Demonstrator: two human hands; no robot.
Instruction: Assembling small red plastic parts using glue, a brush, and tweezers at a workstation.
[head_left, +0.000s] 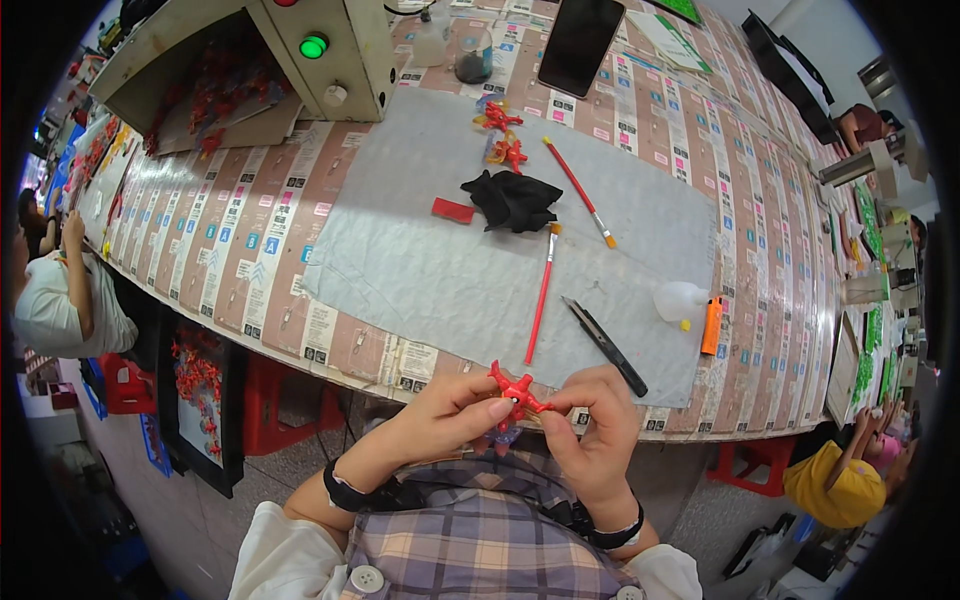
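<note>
A small red toy figure (517, 391) with dark and clear purplish parts at its lower end is held over the near table edge. My left hand (447, 412) is closed on its left side, the thumb pressed across its middle. My right hand (598, 425) pinches a red limb at its right. Just beyond my hands a red-handled brush (541, 300) and a black utility knife (605, 346) lie on a grey cloth (400, 270). Farther up are a black crumpled cloth (512, 201), a red block (453, 210) and two similar red figures, one of them a red figure (507, 152).
A second red brush (580, 192), a white squeeze bottle (680, 303) and an orange lighter (712, 326) lie to the right. A phone (580, 45) stands at the back. A metal box machine (330, 60) with red parts inside occupies the far left. Other people sit at both sides.
</note>
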